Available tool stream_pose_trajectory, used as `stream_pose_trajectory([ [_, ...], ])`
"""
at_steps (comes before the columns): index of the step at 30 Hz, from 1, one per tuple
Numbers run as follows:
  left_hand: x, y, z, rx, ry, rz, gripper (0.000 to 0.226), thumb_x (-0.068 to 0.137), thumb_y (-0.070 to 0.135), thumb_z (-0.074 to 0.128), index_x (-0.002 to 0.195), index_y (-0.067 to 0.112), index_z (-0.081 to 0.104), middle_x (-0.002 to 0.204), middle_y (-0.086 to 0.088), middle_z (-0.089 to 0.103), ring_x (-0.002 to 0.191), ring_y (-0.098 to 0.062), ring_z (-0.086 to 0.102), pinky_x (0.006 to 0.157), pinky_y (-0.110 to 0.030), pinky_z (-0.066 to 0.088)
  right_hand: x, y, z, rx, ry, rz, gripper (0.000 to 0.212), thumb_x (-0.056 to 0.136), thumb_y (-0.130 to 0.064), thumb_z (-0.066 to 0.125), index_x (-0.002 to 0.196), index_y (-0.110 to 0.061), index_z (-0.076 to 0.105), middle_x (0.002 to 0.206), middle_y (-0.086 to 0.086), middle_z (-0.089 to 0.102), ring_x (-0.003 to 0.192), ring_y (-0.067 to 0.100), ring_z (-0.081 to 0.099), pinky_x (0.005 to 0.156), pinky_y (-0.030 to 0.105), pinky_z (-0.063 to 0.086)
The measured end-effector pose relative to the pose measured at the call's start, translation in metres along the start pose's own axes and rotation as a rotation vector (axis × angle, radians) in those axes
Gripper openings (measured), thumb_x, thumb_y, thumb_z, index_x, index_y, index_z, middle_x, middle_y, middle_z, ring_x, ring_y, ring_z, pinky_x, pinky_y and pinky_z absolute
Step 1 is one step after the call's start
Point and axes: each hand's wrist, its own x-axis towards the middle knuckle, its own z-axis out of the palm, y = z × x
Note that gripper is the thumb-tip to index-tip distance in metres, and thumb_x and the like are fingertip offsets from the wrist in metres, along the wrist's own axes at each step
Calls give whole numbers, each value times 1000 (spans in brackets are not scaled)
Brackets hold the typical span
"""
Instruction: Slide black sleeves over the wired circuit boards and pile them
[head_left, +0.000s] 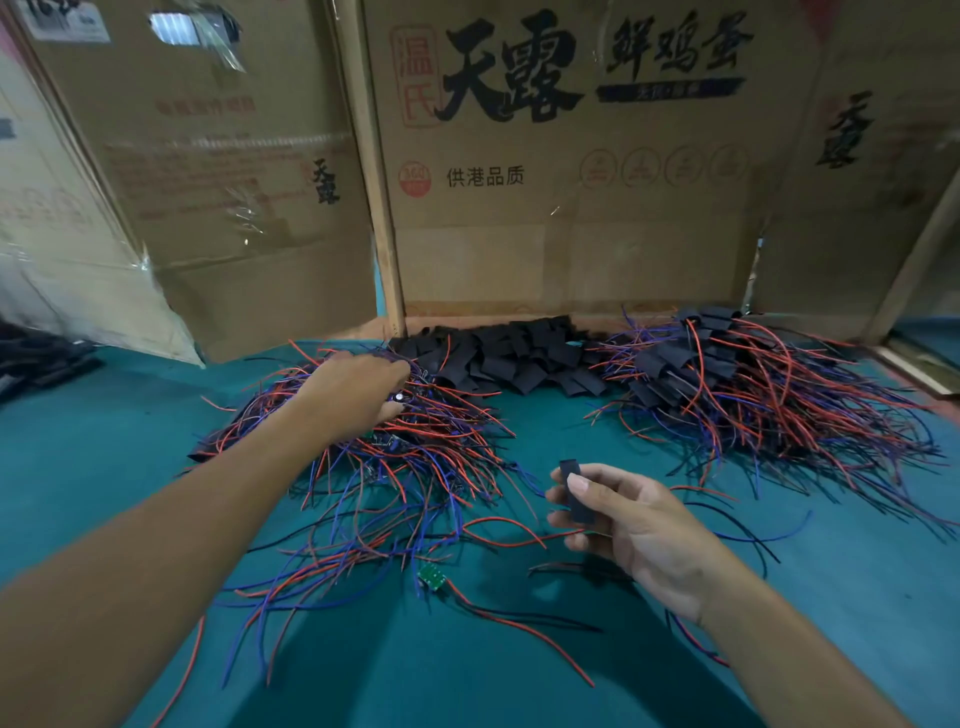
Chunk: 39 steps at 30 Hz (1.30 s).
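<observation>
One flat black sleeve (575, 491) stands pinched in the right hand (636, 530), lower centre. Left hand (358, 387), fingers curled, digs into the left wire tangle (395, 457). One loose green board (431, 577) lies below. Spare sleeves (514, 353) and finished pile (748, 384) sit behind on teal cloth (519, 675).

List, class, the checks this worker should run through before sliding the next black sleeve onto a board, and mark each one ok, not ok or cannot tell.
1. Sleeve in hand: ok. The right hand pinches one black sleeve upright.
2. Board picked: cannot tell. The left hand reaches into the tangle of wired boards; its fingers hide any grip.
3. Sleeve mouth open: cannot tell from this angle.
4. Spare sleeves at hand: ok. The loose sleeve heap lies at the back.
5. Place for finished pieces: ok. The sleeved pile sits on the right.
6. Stray board near the front: not ok, lying apart from the tangle.
</observation>
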Motion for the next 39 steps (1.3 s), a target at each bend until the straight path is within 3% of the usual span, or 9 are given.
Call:
stream_pose_trajectory([
  [7,-11,-2,-41,-581,126,-137,29,79,25,83,100,15,64,87,4,64,86,-22,63,79,-35,51,-1,-3,-2,-10,19,-23,43,70,-27,75,107,-4,68,100,13,71,84,22,68,62,28,54],
  [11,-29,4,-53,-459,206,-155,20,83,26,79,101,19,72,88,5,54,90,-19,53,77,-30,34,-1,-4,-3,1,33,-37,49,70,-24,74,112,-1,64,98,12,71,84,22,68,62,28,54],
  [15,-53,28,-55,-406,216,-301,18,82,28,79,97,26,68,107,1,58,110,-25,50,94,-40,35,-2,-3,0,-13,29,-43,48,71,-24,74,112,-1,64,97,12,70,84,22,67,62,28,54],
  [19,-74,41,-53,-718,179,-328,23,81,22,80,83,26,57,87,7,67,89,-21,63,81,-35,47,-2,-3,0,-14,42,-46,47,71,-23,73,111,-1,63,98,13,70,83,22,67,62,28,54],
  [23,-86,45,-56,-930,328,-334,22,80,24,80,81,27,58,79,11,68,78,-3,63,67,-7,40,-2,-3,0,-8,53,-55,45,73,-20,72,112,1,63,97,14,70,84,24,66,62,29,53],
  [28,-95,52,-57,-1006,495,-259,31,80,18,81,103,30,65,93,16,69,93,3,63,86,-11,42,-1,0,1,-56,72,-99,44,70,-20,74,108,-1,64,97,15,70,83,23,67,62,29,55],
  [31,-98,57,-56,-911,517,-150,34,83,13,79,112,30,71,100,24,68,100,5,60,97,-28,42,1,0,-3,-395,143,-282,29,76,-9,78,103,-11,67,96,5,72,83,15,66,71,26,55],
  [35,-99,64,-56,-881,526,-68,23,84,18,78,103,29,75,100,28,66,100,15,56,94,-12,35,2,-7,-18,-1067,294,-586,31,78,-14,79,100,-29,63,95,-17,67,90,3,60,80,13,44],
  [39,-98,68,-54,-918,504,-74,22,83,26,74,104,32,75,100,27,68,100,10,59,96,-20,37,-2,-14,-23,-1116,313,-717,35,77,-16,80,104,-30,63,98,-19,65,93,2,59,80,10,41],
])
